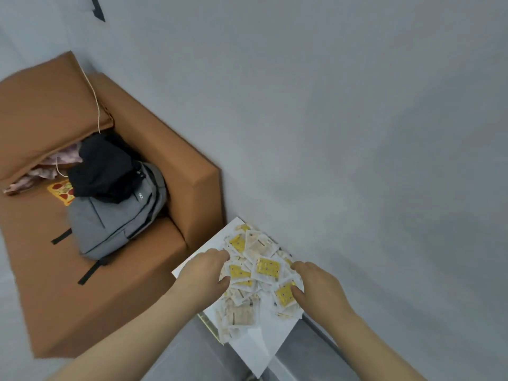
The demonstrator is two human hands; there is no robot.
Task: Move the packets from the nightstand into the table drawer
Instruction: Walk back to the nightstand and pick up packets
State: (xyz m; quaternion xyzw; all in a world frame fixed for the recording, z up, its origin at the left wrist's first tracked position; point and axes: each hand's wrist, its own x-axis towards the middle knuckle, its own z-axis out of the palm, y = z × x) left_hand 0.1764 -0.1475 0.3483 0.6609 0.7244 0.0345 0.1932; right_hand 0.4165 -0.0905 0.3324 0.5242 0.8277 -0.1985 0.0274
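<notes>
A heap of several small white and yellow packets [258, 273] covers the top of a white nightstand [211, 246] beside the wall. My left hand [204, 273] is at the heap's left edge, fingers and thumb curled around some packets there. On the right edge of the pile my right hand [316, 287] has its thumb pressed on a yellow packet [284, 294] and its fingers curled over the pile's far side. No table drawer is in view.
A brown sofa [192, 171] stands left of the nightstand, with a grey backpack [115, 215], black clothing [104, 166] and a pizza-print item on its seat. A plain grey wall [357, 133] rises behind. Grey floor shows below the nightstand.
</notes>
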